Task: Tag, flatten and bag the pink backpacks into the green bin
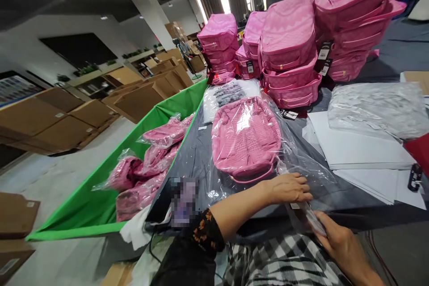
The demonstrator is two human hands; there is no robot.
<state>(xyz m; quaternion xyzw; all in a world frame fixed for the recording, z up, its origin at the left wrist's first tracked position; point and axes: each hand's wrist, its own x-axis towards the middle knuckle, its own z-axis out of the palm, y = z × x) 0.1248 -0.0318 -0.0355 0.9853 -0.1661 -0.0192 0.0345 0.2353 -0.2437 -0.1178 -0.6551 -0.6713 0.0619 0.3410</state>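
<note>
A pink backpack (246,138) lies flat on the dark table cloth inside a transparent plastic bag (310,170), whose loose end spreads to the right. My left hand (290,188) reaches across below the backpack, its fingers curled down on gathered plastic of that bag. Lower right, near the table's front edge, my right hand (338,237) pinches a bunched strip of the plastic between thumb and fingers. A small white label shows under my left hand. Part of the plastic between my hands is too blurred to make out.
Stacked pink backpacks (288,35) stand at the back. On the left, a green-sided bin (83,201) holds several bagged pink backpacks. White sheets (362,143) and a pile of plastic bags (378,107) lie right. A phone (184,201) rests left of my arm. A person's head shows behind the stacks.
</note>
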